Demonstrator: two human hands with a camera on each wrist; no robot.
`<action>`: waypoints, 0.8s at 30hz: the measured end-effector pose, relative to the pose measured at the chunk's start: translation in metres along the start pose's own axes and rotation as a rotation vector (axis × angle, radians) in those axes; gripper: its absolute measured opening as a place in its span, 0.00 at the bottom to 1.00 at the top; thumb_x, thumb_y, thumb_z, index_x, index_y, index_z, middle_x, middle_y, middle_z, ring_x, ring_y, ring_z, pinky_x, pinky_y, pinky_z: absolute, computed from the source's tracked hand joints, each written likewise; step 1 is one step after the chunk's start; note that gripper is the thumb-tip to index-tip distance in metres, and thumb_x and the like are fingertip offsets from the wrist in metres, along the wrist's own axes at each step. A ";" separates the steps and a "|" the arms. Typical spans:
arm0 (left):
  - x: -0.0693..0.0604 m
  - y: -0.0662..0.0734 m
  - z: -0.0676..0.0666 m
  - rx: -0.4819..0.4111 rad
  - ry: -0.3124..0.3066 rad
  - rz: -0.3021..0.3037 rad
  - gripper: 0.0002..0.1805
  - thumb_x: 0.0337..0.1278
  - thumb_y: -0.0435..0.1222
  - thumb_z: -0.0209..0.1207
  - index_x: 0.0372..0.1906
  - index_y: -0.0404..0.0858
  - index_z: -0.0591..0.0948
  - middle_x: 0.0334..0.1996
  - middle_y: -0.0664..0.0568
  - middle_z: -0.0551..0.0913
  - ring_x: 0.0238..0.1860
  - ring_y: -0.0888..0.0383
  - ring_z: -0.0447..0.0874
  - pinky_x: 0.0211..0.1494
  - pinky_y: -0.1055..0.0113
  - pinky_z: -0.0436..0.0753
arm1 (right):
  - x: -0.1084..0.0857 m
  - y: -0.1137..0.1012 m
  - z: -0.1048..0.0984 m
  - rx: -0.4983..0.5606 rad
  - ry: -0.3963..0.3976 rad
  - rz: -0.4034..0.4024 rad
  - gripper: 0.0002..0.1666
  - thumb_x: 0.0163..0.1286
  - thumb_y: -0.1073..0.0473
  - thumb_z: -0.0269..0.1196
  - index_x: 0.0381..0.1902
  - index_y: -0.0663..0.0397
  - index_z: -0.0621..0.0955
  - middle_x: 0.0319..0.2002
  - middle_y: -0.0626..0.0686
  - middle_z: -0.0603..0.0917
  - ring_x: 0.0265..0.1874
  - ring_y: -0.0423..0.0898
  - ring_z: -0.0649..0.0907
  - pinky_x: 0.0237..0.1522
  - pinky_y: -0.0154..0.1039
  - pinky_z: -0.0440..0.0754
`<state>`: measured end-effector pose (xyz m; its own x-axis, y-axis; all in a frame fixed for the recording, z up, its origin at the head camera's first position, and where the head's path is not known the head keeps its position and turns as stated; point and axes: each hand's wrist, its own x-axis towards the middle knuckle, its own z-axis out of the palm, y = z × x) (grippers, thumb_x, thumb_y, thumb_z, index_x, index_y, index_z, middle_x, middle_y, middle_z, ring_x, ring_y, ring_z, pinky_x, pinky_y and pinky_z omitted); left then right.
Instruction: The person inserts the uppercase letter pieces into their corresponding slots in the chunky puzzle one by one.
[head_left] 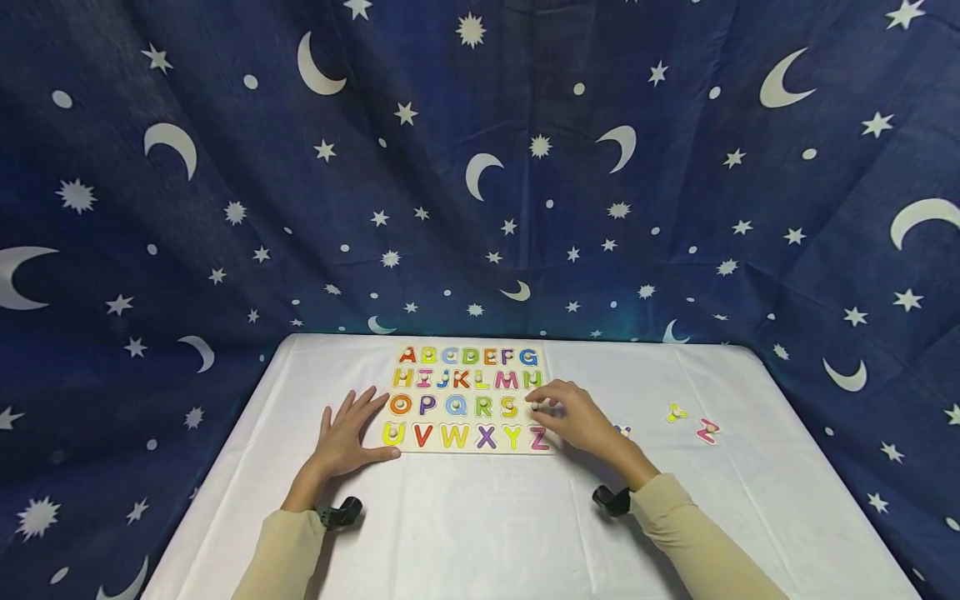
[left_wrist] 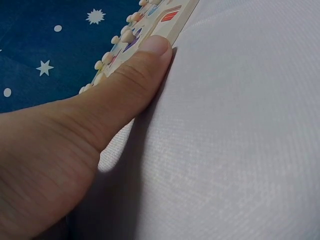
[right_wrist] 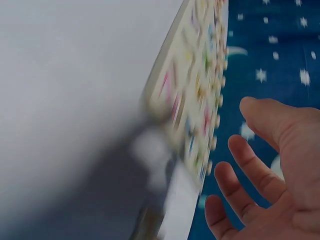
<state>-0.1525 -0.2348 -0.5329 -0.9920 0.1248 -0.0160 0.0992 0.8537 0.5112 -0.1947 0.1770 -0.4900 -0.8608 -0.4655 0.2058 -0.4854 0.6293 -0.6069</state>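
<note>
A wooden alphabet puzzle board (head_left: 470, 408) lies on the table, its upper rows filled with knobbed letters. My left hand (head_left: 345, 437) rests at its left side, fingers spread. In the left wrist view the thumb (left_wrist: 135, 75) touches the board's near edge. Over the board's right end, beside the S piece (head_left: 509, 406), is my right hand (head_left: 577, 421). Its fingers look loosely bent in the right wrist view, with nothing visible between them. A small blue piece with a knob (right_wrist: 191, 142) sits at that end. V, W, X, Y and Z show no knobs.
Loose on the table to the right lie a yellow Y-shaped piece (head_left: 677, 412) and a pink letter piece (head_left: 707, 431). A purple-blue piece (head_left: 625, 431) is partly hidden behind the right wrist. A dark blue star-patterned curtain (head_left: 480, 233) hangs behind the white table (head_left: 480, 525).
</note>
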 end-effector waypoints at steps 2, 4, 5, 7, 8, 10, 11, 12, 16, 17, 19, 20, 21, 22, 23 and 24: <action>0.000 0.000 0.000 0.000 0.005 0.001 0.59 0.37 0.60 0.78 0.78 0.45 0.67 0.80 0.38 0.56 0.81 0.33 0.40 0.76 0.28 0.30 | -0.017 0.012 -0.012 -0.011 0.025 0.010 0.16 0.64 0.63 0.73 0.50 0.53 0.88 0.44 0.52 0.87 0.40 0.49 0.82 0.44 0.48 0.82; -0.001 -0.001 -0.001 -0.001 0.010 0.004 0.59 0.37 0.59 0.79 0.78 0.45 0.67 0.80 0.38 0.56 0.81 0.32 0.40 0.76 0.28 0.30 | -0.033 0.023 -0.022 -0.022 0.052 0.020 0.16 0.63 0.64 0.74 0.49 0.52 0.88 0.43 0.51 0.88 0.38 0.49 0.83 0.41 0.47 0.83; -0.001 -0.002 -0.001 -0.003 0.013 0.005 0.59 0.37 0.59 0.79 0.78 0.45 0.67 0.80 0.38 0.56 0.81 0.32 0.40 0.76 0.28 0.30 | -0.042 0.028 -0.027 -0.029 0.062 0.030 0.16 0.62 0.64 0.75 0.49 0.51 0.88 0.43 0.50 0.88 0.37 0.49 0.82 0.40 0.46 0.82; -0.001 -0.002 -0.002 0.000 0.020 0.008 0.59 0.37 0.59 0.79 0.78 0.45 0.67 0.80 0.38 0.57 0.81 0.32 0.40 0.76 0.28 0.30 | -0.057 0.039 -0.035 -0.043 0.084 0.039 0.16 0.61 0.64 0.76 0.48 0.51 0.88 0.41 0.50 0.87 0.36 0.49 0.82 0.38 0.45 0.83; -0.001 -0.003 -0.002 0.002 0.022 0.008 0.58 0.38 0.58 0.79 0.78 0.45 0.67 0.80 0.38 0.57 0.81 0.32 0.40 0.76 0.28 0.30 | -0.065 0.043 -0.039 -0.051 0.092 0.045 0.16 0.61 0.64 0.76 0.47 0.50 0.88 0.41 0.49 0.87 0.36 0.49 0.83 0.38 0.44 0.83; -0.001 -0.003 -0.002 0.000 0.026 0.009 0.58 0.38 0.58 0.79 0.78 0.45 0.67 0.80 0.38 0.57 0.81 0.32 0.41 0.76 0.28 0.30 | -0.079 0.051 -0.045 -0.074 0.105 0.058 0.15 0.61 0.63 0.76 0.46 0.48 0.89 0.41 0.47 0.87 0.36 0.48 0.82 0.38 0.44 0.83; -0.001 -0.003 -0.001 0.000 0.025 0.009 0.58 0.38 0.59 0.79 0.78 0.45 0.67 0.80 0.38 0.57 0.81 0.32 0.41 0.76 0.28 0.30 | -0.086 0.055 -0.047 -0.085 0.107 0.074 0.15 0.61 0.62 0.76 0.46 0.47 0.89 0.41 0.46 0.87 0.36 0.47 0.82 0.38 0.43 0.82; -0.001 -0.003 -0.001 0.001 0.023 0.009 0.58 0.38 0.59 0.79 0.78 0.45 0.67 0.80 0.38 0.57 0.81 0.32 0.41 0.76 0.28 0.30 | -0.093 0.058 -0.049 -0.093 0.106 0.089 0.15 0.60 0.62 0.76 0.45 0.46 0.89 0.41 0.45 0.87 0.36 0.46 0.82 0.39 0.43 0.83; -0.001 -0.002 0.000 -0.002 0.010 0.004 0.59 0.38 0.60 0.78 0.78 0.45 0.67 0.80 0.38 0.57 0.81 0.32 0.40 0.76 0.28 0.30 | -0.119 0.067 -0.055 -0.132 0.087 0.156 0.14 0.59 0.57 0.78 0.42 0.38 0.89 0.43 0.40 0.86 0.42 0.44 0.82 0.46 0.46 0.83; -0.001 -0.002 0.000 -0.004 0.009 0.003 0.59 0.38 0.60 0.78 0.78 0.45 0.67 0.80 0.38 0.57 0.81 0.32 0.40 0.76 0.28 0.30 | -0.124 0.068 -0.055 -0.140 0.084 0.166 0.14 0.58 0.56 0.79 0.41 0.36 0.89 0.43 0.39 0.86 0.43 0.44 0.82 0.48 0.47 0.82; -0.001 -0.001 0.000 -0.006 0.011 0.002 0.59 0.37 0.59 0.79 0.78 0.45 0.67 0.80 0.38 0.57 0.81 0.33 0.40 0.76 0.28 0.30 | -0.133 0.071 -0.057 -0.154 0.081 0.159 0.13 0.56 0.55 0.80 0.38 0.34 0.89 0.44 0.39 0.86 0.46 0.45 0.81 0.50 0.50 0.81; -0.001 -0.001 -0.001 -0.007 0.012 0.001 0.59 0.37 0.59 0.79 0.78 0.45 0.67 0.80 0.39 0.57 0.81 0.33 0.40 0.76 0.28 0.30 | -0.136 0.072 -0.057 -0.160 0.080 0.151 0.13 0.56 0.54 0.80 0.37 0.33 0.88 0.45 0.40 0.86 0.46 0.45 0.80 0.50 0.50 0.80; -0.001 -0.001 -0.001 -0.005 0.013 0.003 0.59 0.38 0.59 0.79 0.78 0.45 0.67 0.80 0.39 0.57 0.81 0.33 0.40 0.76 0.28 0.30 | -0.139 0.073 -0.058 -0.166 0.084 0.145 0.13 0.55 0.55 0.80 0.36 0.32 0.88 0.45 0.40 0.86 0.47 0.45 0.80 0.50 0.50 0.80; -0.001 -0.001 -0.001 -0.004 0.012 0.005 0.59 0.38 0.60 0.78 0.78 0.45 0.67 0.80 0.39 0.57 0.81 0.33 0.40 0.76 0.28 0.30 | -0.142 0.074 -0.059 -0.166 0.080 0.139 0.14 0.54 0.54 0.81 0.35 0.31 0.88 0.46 0.40 0.86 0.47 0.45 0.80 0.50 0.48 0.79; -0.001 -0.001 -0.001 -0.005 0.012 0.006 0.59 0.38 0.60 0.78 0.78 0.45 0.67 0.80 0.39 0.57 0.81 0.33 0.40 0.76 0.29 0.30 | -0.144 0.074 -0.059 -0.161 0.079 0.132 0.14 0.54 0.54 0.81 0.35 0.31 0.88 0.46 0.40 0.86 0.48 0.45 0.79 0.51 0.46 0.78; 0.000 -0.001 -0.001 -0.005 0.011 0.007 0.59 0.38 0.60 0.78 0.78 0.45 0.67 0.80 0.39 0.57 0.81 0.33 0.40 0.76 0.29 0.30 | -0.146 0.075 -0.060 -0.157 0.075 0.124 0.15 0.54 0.54 0.81 0.36 0.30 0.88 0.47 0.40 0.85 0.48 0.45 0.79 0.51 0.44 0.77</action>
<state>-0.1522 -0.2363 -0.5330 -0.9921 0.1255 -0.0031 0.1060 0.8505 0.5151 -0.1145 0.3299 -0.5193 -0.9215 -0.3348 0.1968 -0.3879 0.7707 -0.5055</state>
